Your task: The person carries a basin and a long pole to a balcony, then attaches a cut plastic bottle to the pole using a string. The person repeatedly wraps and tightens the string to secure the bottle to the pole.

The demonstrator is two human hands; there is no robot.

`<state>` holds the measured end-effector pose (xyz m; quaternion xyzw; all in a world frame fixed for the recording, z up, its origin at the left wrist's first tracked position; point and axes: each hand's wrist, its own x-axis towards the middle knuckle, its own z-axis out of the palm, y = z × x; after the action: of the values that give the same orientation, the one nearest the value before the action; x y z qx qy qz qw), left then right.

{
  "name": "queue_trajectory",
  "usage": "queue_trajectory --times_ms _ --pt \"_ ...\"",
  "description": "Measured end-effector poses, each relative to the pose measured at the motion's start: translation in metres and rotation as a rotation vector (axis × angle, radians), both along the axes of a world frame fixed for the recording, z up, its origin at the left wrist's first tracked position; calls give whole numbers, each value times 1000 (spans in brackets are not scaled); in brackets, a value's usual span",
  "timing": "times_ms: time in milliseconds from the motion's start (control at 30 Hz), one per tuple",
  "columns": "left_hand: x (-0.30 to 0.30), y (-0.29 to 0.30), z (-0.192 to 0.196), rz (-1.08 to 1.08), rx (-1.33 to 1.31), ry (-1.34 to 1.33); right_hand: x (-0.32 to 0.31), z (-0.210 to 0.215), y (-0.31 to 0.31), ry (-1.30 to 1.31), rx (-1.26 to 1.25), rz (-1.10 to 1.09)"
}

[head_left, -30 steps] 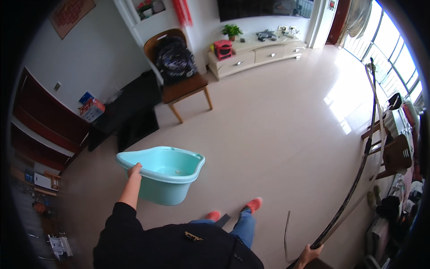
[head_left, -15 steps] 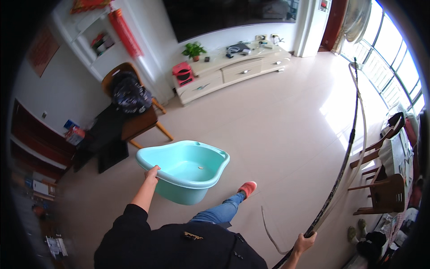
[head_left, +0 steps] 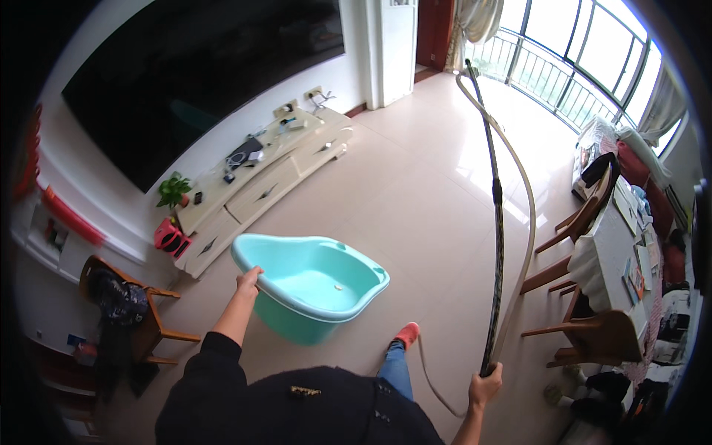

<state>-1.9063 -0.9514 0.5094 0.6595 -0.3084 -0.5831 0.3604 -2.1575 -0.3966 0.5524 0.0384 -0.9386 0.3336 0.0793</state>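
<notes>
Both hands closed, left (head_left: 248, 280), right (head_left: 484, 385) apparently

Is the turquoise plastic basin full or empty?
Nearly empty: the turquoise plastic basin shows its bare inner bottom, with only one small speck.

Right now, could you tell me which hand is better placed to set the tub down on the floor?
Left. The left hand already grips the rim of the turquoise tub, while the right hand is busy holding the long dark pole beside the hose.
</notes>
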Motion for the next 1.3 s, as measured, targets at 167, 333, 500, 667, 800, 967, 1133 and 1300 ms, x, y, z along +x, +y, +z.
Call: queue_trajectory --times_ms 167,333,500,667,800,967,1133,1300 --pt "-202 -47 36 -55 -22 -114 -191 10 -55 -43 -127 -7" --pt "-403 -87 46 -180 -44 22 -394 16 -96 -16 -122 -27" --pt "-623 -157 44 -315 19 4 -576 20 -127 37 -90 -115" --pt "-862 -183 47 -384 -22 -91 -736 22 -138 -16 -67 -240" --pt "-1034 -213 52 -423 -62 -86 -877 5 -141 5 -2 -350" --pt "-1193 -253 76 -359 -187 -265 -1083 9 -170 -27 -68 -368" --pt "-1366 -285 86 -483 -135 -89 -1286 16 -214 18 -135 -311" --pt "-1601 -319 86 -496 -116 -186 -1469 1 -249 -9 -145 -358"
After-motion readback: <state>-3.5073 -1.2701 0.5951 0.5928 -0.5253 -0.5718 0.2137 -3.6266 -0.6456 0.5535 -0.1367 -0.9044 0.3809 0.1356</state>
